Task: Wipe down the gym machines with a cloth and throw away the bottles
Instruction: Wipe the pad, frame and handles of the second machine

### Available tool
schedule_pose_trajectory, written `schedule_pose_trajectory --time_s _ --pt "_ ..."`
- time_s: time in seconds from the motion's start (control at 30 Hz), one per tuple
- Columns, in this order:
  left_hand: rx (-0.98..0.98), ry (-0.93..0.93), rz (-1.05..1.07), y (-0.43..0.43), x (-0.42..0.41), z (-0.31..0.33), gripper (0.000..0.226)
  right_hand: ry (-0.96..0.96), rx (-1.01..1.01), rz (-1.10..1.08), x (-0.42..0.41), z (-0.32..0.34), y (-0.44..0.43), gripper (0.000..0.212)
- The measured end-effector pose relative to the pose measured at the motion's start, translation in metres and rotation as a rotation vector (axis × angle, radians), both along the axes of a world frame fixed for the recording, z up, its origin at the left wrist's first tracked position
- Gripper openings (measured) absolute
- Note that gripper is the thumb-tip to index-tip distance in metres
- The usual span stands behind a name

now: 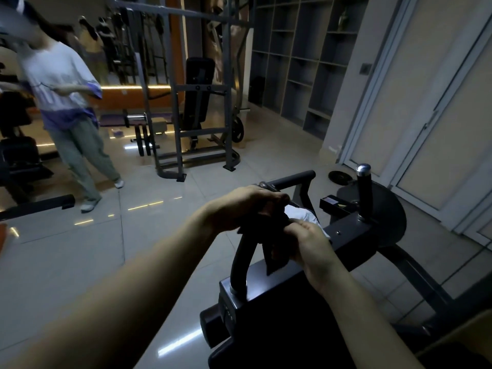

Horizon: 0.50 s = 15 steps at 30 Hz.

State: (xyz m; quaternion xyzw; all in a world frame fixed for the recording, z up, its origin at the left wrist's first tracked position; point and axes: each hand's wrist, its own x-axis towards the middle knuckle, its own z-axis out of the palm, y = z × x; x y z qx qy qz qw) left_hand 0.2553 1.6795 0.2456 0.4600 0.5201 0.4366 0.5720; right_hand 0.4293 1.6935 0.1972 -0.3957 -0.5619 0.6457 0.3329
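White crumpled cloth [303, 216] is bunched between the two hands, pressed against the top of the black curved tubular handle [241, 258]. The right hand [308, 242] pinches the cloth with its fingers [295, 225] curled in. The left hand [247, 207] is clenched over the bend of the handle, its fingers [277, 199] wrapped across the top. A dark flat strap [274, 255] hangs below the hands, and I cannot tell which hand, if either, has hold of it.

The step looks like wiping the handle. To do it well, I would use the left hand as the anchor and wrap the cloth right round the tube. The right hand can then draw it down the curve toward the chromed collar, turning to a clean fold as it goes. The strap should be lifted aside so the tube under it is not skipped.

Further out, the dark grey metal crossbeam [351, 235] carries an upright black grip with a silver cap [363, 187]. Both probably need wiping too. A black round weight plate [340, 176] lies on the glossy pale tiled floor [80, 249] beyond the machine. A grey steel multi-gym frame [202, 89] stands well apart, and a person in a pale and purple T-shirt [64, 83] stands to the left. No bottles show anywhere, so that part of the task is probably not yet done. Dim light could hide missed smears.
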Motion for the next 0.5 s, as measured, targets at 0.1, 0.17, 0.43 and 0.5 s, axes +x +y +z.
schedule_pose_trajectory --time_s 0.1,0.17,0.43,0.5 --pt "-0.002 -0.232 0.199 -0.005 0.015 -0.006 0.013 -0.032 0.065 -0.028 0.003 -0.005 0.006 0.022" --pt "0.138 -0.184 0.436 -0.008 0.030 -0.018 0.014 -0.066 0.073 -0.077 0.004 -0.015 0.011 0.022" --pt "0.402 0.818 0.499 -0.025 0.030 -0.066 0.044 -0.260 0.130 -0.027 0.004 -0.063 0.028 0.020" --pt "0.378 0.840 0.436 -0.018 0.024 -0.059 0.046 -0.349 0.255 0.049 0.000 -0.073 0.030 0.019"
